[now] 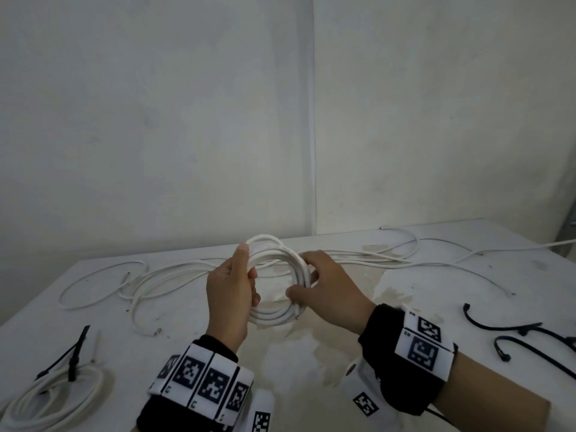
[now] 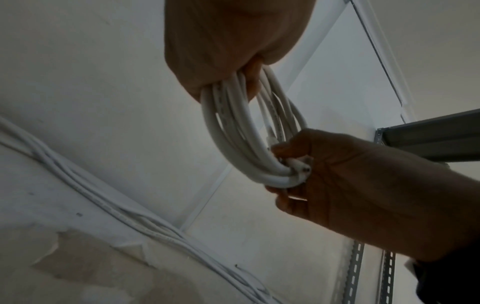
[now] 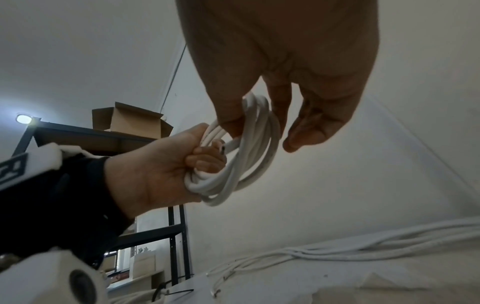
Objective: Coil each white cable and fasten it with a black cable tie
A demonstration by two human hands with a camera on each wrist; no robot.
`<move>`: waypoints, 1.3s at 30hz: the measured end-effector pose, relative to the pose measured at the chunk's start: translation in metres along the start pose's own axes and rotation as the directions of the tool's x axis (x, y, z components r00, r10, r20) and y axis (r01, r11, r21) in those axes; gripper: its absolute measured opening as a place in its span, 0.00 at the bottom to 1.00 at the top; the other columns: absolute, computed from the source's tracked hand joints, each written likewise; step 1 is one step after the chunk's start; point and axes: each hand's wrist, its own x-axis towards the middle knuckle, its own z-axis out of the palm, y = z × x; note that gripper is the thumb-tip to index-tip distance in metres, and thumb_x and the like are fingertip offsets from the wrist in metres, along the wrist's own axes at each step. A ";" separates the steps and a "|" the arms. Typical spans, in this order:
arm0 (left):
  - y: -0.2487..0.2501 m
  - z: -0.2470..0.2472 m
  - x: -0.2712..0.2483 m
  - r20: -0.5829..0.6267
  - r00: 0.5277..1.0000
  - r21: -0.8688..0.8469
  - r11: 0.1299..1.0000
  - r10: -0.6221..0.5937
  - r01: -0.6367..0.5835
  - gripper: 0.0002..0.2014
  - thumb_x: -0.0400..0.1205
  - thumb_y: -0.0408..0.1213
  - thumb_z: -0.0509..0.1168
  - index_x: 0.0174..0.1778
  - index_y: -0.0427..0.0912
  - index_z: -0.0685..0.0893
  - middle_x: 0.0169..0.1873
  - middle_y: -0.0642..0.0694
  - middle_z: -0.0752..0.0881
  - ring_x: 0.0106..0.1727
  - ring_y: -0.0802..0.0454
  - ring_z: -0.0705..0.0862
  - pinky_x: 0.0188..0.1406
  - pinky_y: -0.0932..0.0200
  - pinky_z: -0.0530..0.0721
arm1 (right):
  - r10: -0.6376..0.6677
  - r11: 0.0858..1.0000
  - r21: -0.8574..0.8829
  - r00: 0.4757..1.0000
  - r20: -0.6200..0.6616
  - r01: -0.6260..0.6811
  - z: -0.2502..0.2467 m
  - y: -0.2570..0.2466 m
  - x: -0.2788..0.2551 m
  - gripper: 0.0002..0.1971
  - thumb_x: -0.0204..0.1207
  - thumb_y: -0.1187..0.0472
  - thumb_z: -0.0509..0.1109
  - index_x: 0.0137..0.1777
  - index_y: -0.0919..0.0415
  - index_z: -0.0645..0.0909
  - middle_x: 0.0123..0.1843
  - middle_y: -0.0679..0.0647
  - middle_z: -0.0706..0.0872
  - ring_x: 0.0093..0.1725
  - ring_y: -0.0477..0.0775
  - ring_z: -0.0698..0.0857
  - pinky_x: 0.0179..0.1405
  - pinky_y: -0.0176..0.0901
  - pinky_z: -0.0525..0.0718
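Observation:
A coil of white cable (image 1: 278,317) is held up over the middle of the table between both hands. My left hand (image 1: 237,282) grips its left side, thumb on the top loops, fingers curled through the ring. My right hand (image 1: 324,282) pinches the right side between thumb and fingers. In the left wrist view the coil (image 2: 233,133) hangs from my left hand (image 2: 233,51), and a cut cable end (image 2: 303,169) sits in my right hand (image 2: 350,185). The right wrist view shows my right hand (image 3: 285,72), the coil (image 3: 255,156) and my left hand (image 3: 161,164). Loose black cable ties (image 1: 505,327) lie at the right.
A coiled white cable (image 1: 46,397) with a black tie (image 1: 73,357) lies at the near left of the white table (image 1: 311,369). Uncoiled white cables (image 1: 156,275) sprawl across the far half up to the wall. Metal shelving (image 3: 171,236) with a cardboard box stands at the left.

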 end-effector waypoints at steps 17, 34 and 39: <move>-0.003 0.001 -0.007 0.221 0.973 -0.090 0.995 0.065 -0.046 0.13 0.79 0.51 0.57 0.51 0.55 0.85 0.16 0.55 0.63 0.17 0.61 0.62 0.14 0.67 0.65 | -0.082 0.982 0.175 0.992 0.091 0.065 -0.017 0.004 0.007 0.06 0.74 0.67 0.71 0.43 0.58 0.77 0.36 0.50 0.84 0.37 0.55 0.87 0.34 0.36 0.84; -0.001 -0.001 -0.005 0.158 0.977 -0.164 0.979 0.143 -0.117 0.17 0.79 0.52 0.54 0.45 0.46 0.84 0.15 0.54 0.67 0.17 0.60 0.65 0.15 0.67 0.70 | 0.014 0.854 0.519 0.999 0.044 -0.034 0.004 -0.002 0.002 0.06 0.82 0.60 0.59 0.47 0.62 0.74 0.29 0.49 0.77 0.28 0.45 0.82 0.41 0.49 0.79; -0.008 -0.005 -0.011 0.187 0.964 -0.013 0.982 0.188 -0.189 0.14 0.74 0.53 0.59 0.42 0.47 0.82 0.14 0.54 0.70 0.17 0.60 0.68 0.19 0.65 0.76 | -0.017 0.874 0.486 1.000 0.014 0.008 0.005 -0.005 -0.001 0.13 0.76 0.49 0.63 0.38 0.58 0.72 0.25 0.49 0.75 0.22 0.43 0.77 0.32 0.41 0.79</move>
